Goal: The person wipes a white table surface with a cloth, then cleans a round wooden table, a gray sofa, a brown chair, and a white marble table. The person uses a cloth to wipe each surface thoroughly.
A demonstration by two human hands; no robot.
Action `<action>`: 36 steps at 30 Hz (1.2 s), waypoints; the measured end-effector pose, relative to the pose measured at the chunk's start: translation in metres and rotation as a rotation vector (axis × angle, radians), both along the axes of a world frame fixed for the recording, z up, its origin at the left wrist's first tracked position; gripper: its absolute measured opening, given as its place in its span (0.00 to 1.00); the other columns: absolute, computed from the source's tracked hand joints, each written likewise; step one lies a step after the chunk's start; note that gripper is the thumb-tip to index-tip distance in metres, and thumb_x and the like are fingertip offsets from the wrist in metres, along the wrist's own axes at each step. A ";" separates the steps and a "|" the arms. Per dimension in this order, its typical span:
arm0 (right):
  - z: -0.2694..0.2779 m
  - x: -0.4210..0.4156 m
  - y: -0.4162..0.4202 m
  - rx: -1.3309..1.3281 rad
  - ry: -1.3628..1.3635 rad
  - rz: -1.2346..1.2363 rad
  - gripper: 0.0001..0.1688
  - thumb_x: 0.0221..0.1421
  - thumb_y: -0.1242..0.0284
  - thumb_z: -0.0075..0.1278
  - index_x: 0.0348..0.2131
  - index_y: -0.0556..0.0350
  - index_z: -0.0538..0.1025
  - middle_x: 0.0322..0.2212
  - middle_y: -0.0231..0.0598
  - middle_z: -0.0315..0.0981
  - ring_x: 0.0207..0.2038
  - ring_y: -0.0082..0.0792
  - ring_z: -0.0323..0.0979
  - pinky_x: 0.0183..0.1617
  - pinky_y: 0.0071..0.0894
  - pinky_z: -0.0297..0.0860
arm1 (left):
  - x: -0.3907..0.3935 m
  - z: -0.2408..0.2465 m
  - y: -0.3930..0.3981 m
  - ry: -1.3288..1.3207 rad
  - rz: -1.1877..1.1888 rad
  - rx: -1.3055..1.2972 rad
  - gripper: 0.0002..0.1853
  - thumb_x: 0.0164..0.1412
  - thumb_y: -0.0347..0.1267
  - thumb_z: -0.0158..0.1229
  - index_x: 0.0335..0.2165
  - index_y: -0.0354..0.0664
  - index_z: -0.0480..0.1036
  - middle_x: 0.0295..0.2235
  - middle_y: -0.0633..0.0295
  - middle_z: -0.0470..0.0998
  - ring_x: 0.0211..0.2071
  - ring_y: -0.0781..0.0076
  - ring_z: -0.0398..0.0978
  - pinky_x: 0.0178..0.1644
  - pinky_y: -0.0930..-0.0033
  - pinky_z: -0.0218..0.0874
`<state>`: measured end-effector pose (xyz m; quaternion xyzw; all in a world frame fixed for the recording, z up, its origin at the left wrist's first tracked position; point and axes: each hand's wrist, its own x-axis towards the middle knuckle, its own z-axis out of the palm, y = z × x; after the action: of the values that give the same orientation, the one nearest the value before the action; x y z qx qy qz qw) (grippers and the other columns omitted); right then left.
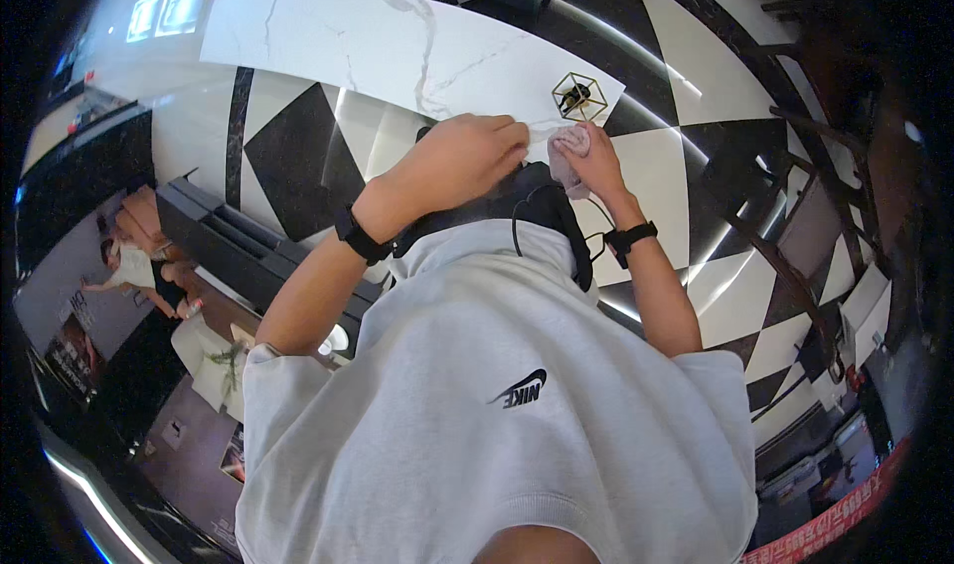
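My right hand (602, 167) grips a bunched pale pink cloth (568, 158) beside the near right corner of a white marble-patterned table (358, 35). To its left, my left hand (469, 154) is raised in front of me with its fingers curled and bunched. Its palm side is hidden, so whether something is held there does not show. On the table corner just beyond the cloth stands a gold wire geometric ornament (579, 96) with a dark object inside it. Both wrists wear black bands.
Black and white floor tiles (641, 165) surround the table. A dark grey sofa-like piece (246, 236) stands at the left, and a person (141, 273) sits beyond it. Dark wooden chairs (790, 266) line the right side. A black cable (516, 225) hangs at my waist.
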<state>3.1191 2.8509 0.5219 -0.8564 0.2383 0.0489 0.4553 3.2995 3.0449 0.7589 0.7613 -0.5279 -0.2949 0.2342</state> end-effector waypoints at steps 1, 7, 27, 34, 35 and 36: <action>-0.002 0.006 0.003 0.004 0.034 -0.039 0.34 0.53 0.56 0.65 0.51 0.58 0.71 0.46 0.55 0.74 0.51 0.57 0.72 0.55 0.49 0.69 | 0.019 -0.019 0.008 0.038 -0.014 0.071 0.11 0.69 0.36 0.51 0.38 0.38 0.73 0.35 0.49 0.76 0.37 0.44 0.75 0.42 0.51 0.67; -0.031 0.041 0.053 0.004 0.141 -0.248 0.31 0.53 0.60 0.64 0.49 0.59 0.71 0.45 0.55 0.74 0.48 0.56 0.73 0.54 0.49 0.70 | 0.106 -0.159 0.077 0.295 0.131 0.252 0.21 0.75 0.41 0.42 0.42 0.36 0.76 0.35 0.50 0.79 0.38 0.49 0.77 0.44 0.56 0.68; -0.384 0.220 0.130 -0.133 0.408 -0.387 0.30 0.58 0.47 0.58 0.37 0.54 0.69 0.29 0.43 0.77 0.28 0.48 0.77 0.32 0.42 0.72 | 0.291 -0.699 0.108 -0.487 0.465 -0.143 0.21 0.67 0.34 0.53 0.56 0.37 0.68 0.59 0.48 0.65 0.58 0.48 0.61 0.62 0.48 0.54; -0.419 0.192 0.199 -0.075 0.419 -0.488 0.19 0.56 0.62 0.60 0.37 0.55 0.69 0.29 0.46 0.75 0.32 0.48 0.76 0.34 0.47 0.71 | 0.275 -0.718 0.115 -0.559 0.448 -0.149 0.25 0.68 0.35 0.50 0.61 0.38 0.64 0.63 0.48 0.60 0.62 0.48 0.57 0.64 0.46 0.51; -0.419 0.178 0.219 -0.074 0.424 -0.423 0.19 0.54 0.64 0.61 0.37 0.54 0.70 0.30 0.46 0.75 0.33 0.48 0.76 0.36 0.48 0.72 | 0.274 -0.718 0.114 -0.552 0.448 -0.144 0.25 0.68 0.35 0.50 0.61 0.38 0.63 0.64 0.48 0.60 0.62 0.48 0.57 0.64 0.46 0.51; -0.418 0.165 0.237 -0.072 0.363 -0.308 0.19 0.52 0.65 0.61 0.38 0.55 0.70 0.32 0.46 0.74 0.36 0.48 0.75 0.37 0.48 0.72 | 0.275 -0.721 0.114 -0.554 0.460 -0.145 0.25 0.68 0.35 0.49 0.61 0.40 0.64 0.64 0.48 0.60 0.62 0.48 0.57 0.65 0.45 0.50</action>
<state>3.2846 3.0882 0.1040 -0.8029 0.4457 0.1236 0.3761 3.5741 3.1589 0.0377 0.8924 -0.4059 0.0207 0.1958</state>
